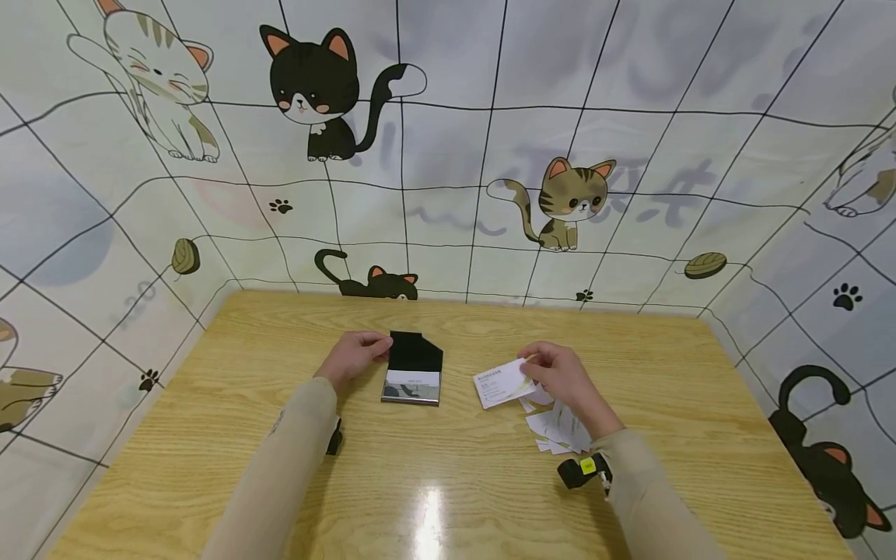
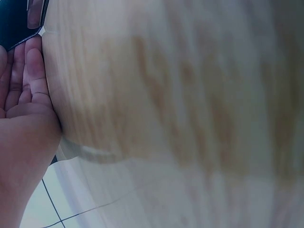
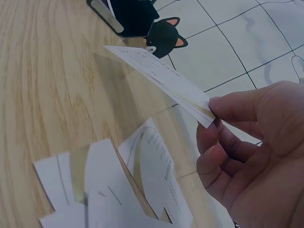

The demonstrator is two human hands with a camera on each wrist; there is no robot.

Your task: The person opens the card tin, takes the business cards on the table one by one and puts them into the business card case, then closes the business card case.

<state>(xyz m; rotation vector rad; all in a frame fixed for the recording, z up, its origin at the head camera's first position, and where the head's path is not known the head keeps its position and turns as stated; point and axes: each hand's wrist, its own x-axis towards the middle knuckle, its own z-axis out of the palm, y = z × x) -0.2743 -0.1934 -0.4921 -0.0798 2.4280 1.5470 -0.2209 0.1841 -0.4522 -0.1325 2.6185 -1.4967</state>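
An opened black business card case (image 1: 415, 351) lies on the table left of centre, its flap turned back. White and grey cards (image 1: 411, 386) show in its metal-edged lower part. My left hand (image 1: 353, 356) pinches the left edge of the flap between thumb and fingers; in the left wrist view, the case (image 2: 16, 21) is cut off at the corner. My right hand (image 1: 560, 375) pinches a white business card (image 1: 501, 384) by one corner, raised and tilted above the table in the right wrist view. Beneath that hand lies a loose, overlapping pile of business cards (image 1: 558, 428).
The wooden table (image 1: 448, 482) meets a cat-patterned wall covering (image 1: 448, 155) at its back and sides. A small black camera (image 1: 577, 471) is strapped to my right wrist, and another (image 1: 334, 437) shows at my left.
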